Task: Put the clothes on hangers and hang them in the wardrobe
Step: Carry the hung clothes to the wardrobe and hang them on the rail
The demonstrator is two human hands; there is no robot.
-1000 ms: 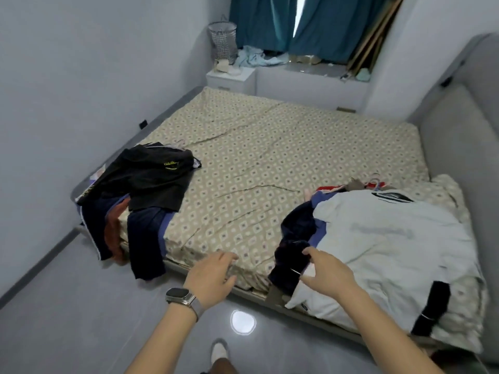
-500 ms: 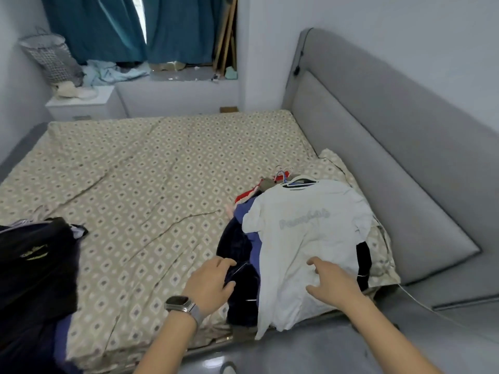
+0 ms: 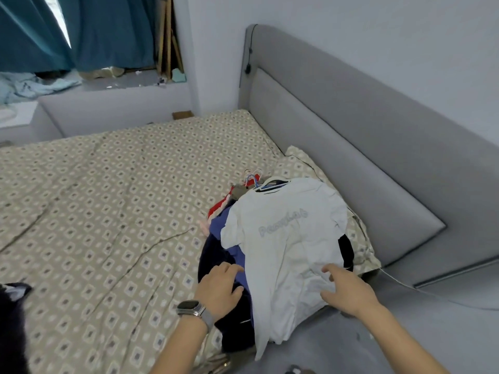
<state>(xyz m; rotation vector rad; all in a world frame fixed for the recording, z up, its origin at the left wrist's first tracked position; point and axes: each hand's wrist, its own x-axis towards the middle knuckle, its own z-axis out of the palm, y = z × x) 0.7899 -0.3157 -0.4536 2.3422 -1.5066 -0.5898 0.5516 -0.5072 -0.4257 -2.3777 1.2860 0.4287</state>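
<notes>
A pile of clothes on hangers lies at the near right corner of the bed [image 3: 108, 211]. On top is a white T-shirt [image 3: 283, 238] with pale lettering, its hanger hooks [image 3: 253, 179] bunched at the collar. Under it lie dark navy and blue garments [image 3: 224, 255] and a red one [image 3: 218, 209]. My left hand [image 3: 220, 287], with a watch on the wrist, rests on the dark garment at the pile's left edge, fingers loosely bent. My right hand [image 3: 343, 287] lies with spread fingers on the white T-shirt's lower part.
A grey padded headboard [image 3: 351, 147] runs along the right. A patterned pillow [image 3: 305, 163] lies under the pile. A thin white cable [image 3: 405, 284] trails off the bed's right corner. Dark clothes [image 3: 10, 319] show at the far left edge. Teal curtains [image 3: 108, 31] hang at the back.
The view has swung right and closer to the pile. Both hands have moved forward onto the clothes: the left onto the dark garment, the right onto the white T-shirt.
</notes>
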